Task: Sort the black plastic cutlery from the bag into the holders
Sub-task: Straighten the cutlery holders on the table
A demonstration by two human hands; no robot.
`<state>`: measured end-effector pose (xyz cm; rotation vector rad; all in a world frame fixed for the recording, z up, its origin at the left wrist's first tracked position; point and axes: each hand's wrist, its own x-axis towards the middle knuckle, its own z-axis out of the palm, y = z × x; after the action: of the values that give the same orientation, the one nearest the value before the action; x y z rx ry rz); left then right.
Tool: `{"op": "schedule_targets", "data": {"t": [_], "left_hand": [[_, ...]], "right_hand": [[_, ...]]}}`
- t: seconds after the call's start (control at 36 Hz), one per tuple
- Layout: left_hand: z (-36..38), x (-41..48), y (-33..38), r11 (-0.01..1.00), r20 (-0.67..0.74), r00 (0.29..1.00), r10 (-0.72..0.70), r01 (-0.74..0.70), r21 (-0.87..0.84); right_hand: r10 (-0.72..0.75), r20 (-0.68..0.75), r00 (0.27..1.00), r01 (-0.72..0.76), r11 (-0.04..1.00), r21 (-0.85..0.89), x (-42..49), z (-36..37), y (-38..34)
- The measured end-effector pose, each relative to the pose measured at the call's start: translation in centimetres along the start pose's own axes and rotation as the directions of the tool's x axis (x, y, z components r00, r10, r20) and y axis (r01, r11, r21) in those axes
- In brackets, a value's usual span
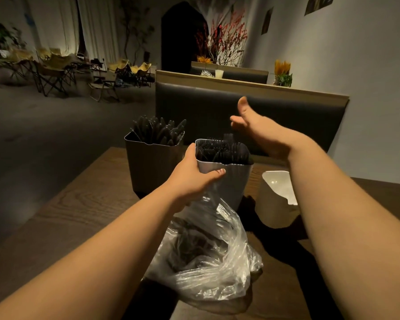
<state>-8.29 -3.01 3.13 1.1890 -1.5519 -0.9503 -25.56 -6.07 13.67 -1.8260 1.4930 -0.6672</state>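
The left hand (192,176) grips the near left rim of the middle holder (226,181), with the thumb laid across its front wall. The right hand (261,132) hangs above and beyond that holder, fingers straight, thumb up, holding nothing. Black cutlery (219,150) stands in the middle holder, and more fills the dark holder (153,167) just to its left. A white holder (275,204) stands to its right. A clear bag (217,273) with more cutlery lies on the wooden bench (79,215), against the middle holder's foot.

Wooden table (79,215), black booth seat (206,105), folding chairs (53,72)
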Motion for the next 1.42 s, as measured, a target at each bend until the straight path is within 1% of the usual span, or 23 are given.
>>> {"op": "schedule_targets", "data": {"t": [0.06, 0.08, 0.14, 0.19, 0.25, 0.31, 0.39, 0.5, 0.56, 0.64, 0.69, 0.75, 0.81, 0.86, 0.89, 0.92, 0.94, 1.0, 1.08, 1.17, 1.22, 1.31, 1.42], "left_hand": [[0.2, 0.2, 0.1, 1.0, 0.022, 1.0, -0.008, 0.008, -0.02], [0.4, 0.3, 0.1, 1.0, 0.028, 1.0, -0.008, 0.009, -0.027], [0.7, 0.5, 0.1, 0.999, 0.028, 1.0, -0.004, 0.005, -0.039], [1.1, 0.8, 0.1, 0.999, 0.029, 1.0, 0.003, -0.002, -0.049], [1.4, 1.1, 0.2, 0.999, 0.04, 0.999, -0.006, 0.008, -0.05], [1.7, 1.3, 0.3, 0.998, 0.062, 0.997, -0.036, 0.039, -0.058], [2.0, 1.8, 0.4, 0.998, 0.068, 0.996, -0.05, 0.052, -0.031], [2.3, 2.2, 0.6, 0.996, 0.08, 0.994, -0.078, 0.082, -0.037], [1.9, 1.9, 0.6, 0.997, 0.079, 0.994, -0.073, 0.074, -0.005], [0.6, 0.9, 0.8, 0.992, 0.041, 0.997, -0.06, 0.056, 0.109], [-1.0, -0.1, 1.0, 0.989, -0.029, 0.999, -0.039, 0.043, 0.143], [-3.0, -1.3, 1.3, 0.992, -0.123, 0.991, 0.049, -0.035, 0.118], [-5.2, -2.4, 1.0, 0.986, -0.278, 0.948, 0.153, -0.129, 0.102], [-7.1, -3.0, 0.2, 0.979, -0.5, 0.845, 0.191, -0.13, 0.155], [-7.7, -3.0, -0.4, 0.979, -0.589, 0.786, 0.187, -0.096, 0.182], [-8.0, -2.9, -0.9, 0.982, -0.643, 0.751, 0.149, -0.038, 0.183], [-8.2, -2.7, -1.4, 0.987, -0.66, 0.746, 0.084, 0.028, 0.157], [-8.0, -2.3, -2.0, 0.985, -0.618, 0.785, -0.045, 0.137, 0.102], [-7.1, -1.1, -2.8, 0.977, -0.535, 0.835, -0.13, 0.2, 0.074], [-6.2, 0.1, -3.2, 0.976, -0.488, 0.853, -0.185, 0.219, 0.014], [-5.7, 0.9, -3.4, 0.976, -0.518, 0.838, -0.171, 0.214, 0.025], [-5.5, 1.8, -3.6, 0.969, -0.574, 0.805, -0.151, 0.237, 0.077], [-5.6, 3.0, -3.9, 0.965, -0.628, 0.759, -0.17, 0.259, 0.051]], "right_hand": [[-0.019, -0.15, 0.989, 0.018, 1.0, -0.011, 0.3, -0.9, 0.1], [-0.027, -0.177, 0.984, 0.025, 1.0, -0.014, 0.4, -1.1, 0.1], [-0.057, -0.169, 0.984, 0.046, 0.997, -0.068, 0.4, -0.7, 0.2], [-0.069, -0.128, 0.989, 0.032, 0.962, -0.271, 0.6, 0.7, 0.3], [-0.079, -0.088, 0.993, 0.031, 0.893, -0.449, 1.1, 2.5, 0.8], [-0.034, -0.067, 0.997, -0.005, 0.861, -0.508, 1.5, 3.4, 1.3], [-0.045, -0.094, 0.995, -0.018, 0.814, -0.581, 2.1, 2.9, 1.6], [-0.177, -0.141, 0.974, 0.051, 0.779, -0.625, 2.3, 3.0, 0.7], [-0.129, -0.088, 0.988, 0.028, 0.704, -0.71, 2.4, 3.7, 0.5], [-0.019, -0.103, 0.995, -0.069, 0.618, -0.783, 2.6, 4.2, 0.4], [-0.043, -0.104, 0.994, -0.06, 0.576, -0.815, 2.8, 4.2, -0.3], [-0.147, -0.104, 0.984, 0.011, 0.626, -0.78, 2.8, 4.7, -1.6], [-0.258, -0.127, 0.958, 0.118, 0.755, -0.645, 2.6, 6.1, -3.2], [-0.322, -0.125, 0.939, 0.228, 0.85, -0.474, 2.6, 8.0, -4.8], [-0.338, -0.114, 0.934, 0.264, 0.87, -0.417, 2.8, 9.1, -5.4], [-0.35, -0.113, 0.93, 0.281, 0.874, -0.397, 3.1, 10.1, -5.9], [-0.352, -0.126, 0.927, 0.277, 0.873, -0.401, 3.7, 11.1, -6.2], [-0.314, -0.177, 0.933, 0.22, 0.885, -0.409, 5.4, 12.5, -6.7], [-0.196, -0.212, 0.957, 0.099, 0.914, -0.394, 8.0, 13.3, -7.5], [-0.09, -0.123, 0.988, 0.044, 0.941, -0.335, 9.3, 13.8, -8.6], [-0.155, -0.044, 0.987, 0.125, 0.906, -0.404, 9.5, 14.7, -9.4], [-0.307, 0.011, 0.952, 0.271, 0.823, -0.499, 10.2, 15.7, -10.1], [-0.25, 0.013, 0.968, 0.212, 0.787, -0.579, 11.8, 14.6, -8.9]]}}
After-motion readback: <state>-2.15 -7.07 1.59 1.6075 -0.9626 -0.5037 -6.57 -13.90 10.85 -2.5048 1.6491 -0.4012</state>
